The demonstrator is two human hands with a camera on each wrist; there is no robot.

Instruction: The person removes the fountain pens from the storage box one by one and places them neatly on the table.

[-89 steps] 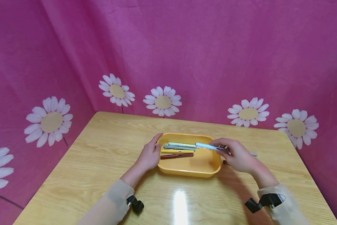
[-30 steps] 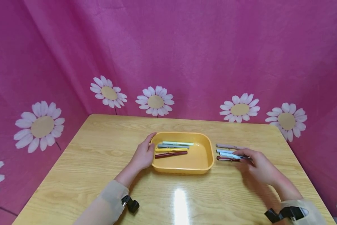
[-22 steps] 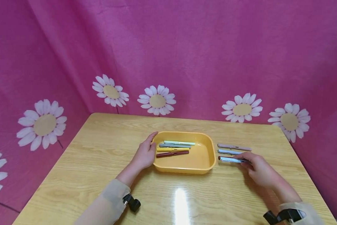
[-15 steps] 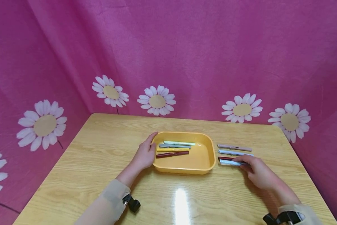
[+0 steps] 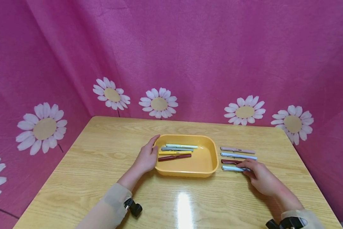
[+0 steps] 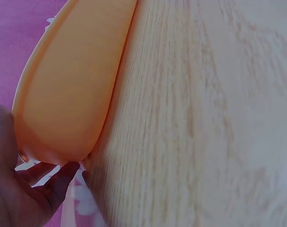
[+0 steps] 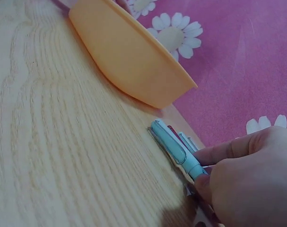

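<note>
My right hand (image 5: 260, 176) pinches a light blue pen (image 5: 231, 168) low over the table, right of the yellow tray (image 5: 185, 174). In the right wrist view, thumb and forefinger are on the barrel behind the pen's clipped cap (image 7: 169, 140). Just behind it lies a dark red pen (image 5: 229, 162), partly covered by my fingers. Farther back, a pale blue pen (image 5: 238, 156) and a mauve pen (image 5: 237, 149) complete a row. My left hand (image 5: 147, 156) grips the tray's left end, thumb at the rim and fingers against the outer wall (image 6: 63, 94).
Inside the tray lie a pale green pen (image 5: 181, 146), a grey-blue pen (image 5: 177, 149), a yellow pen (image 5: 174, 153) and a dark red pen (image 5: 174, 157). A pink curtain (image 5: 171, 57) with daisies stands behind the wooden table (image 5: 117, 136).
My right hand has carried the light blue pen from above the tray's right side rightward, then nearer to me, in front of the dark red pen. My left hand keeps its grip.
</note>
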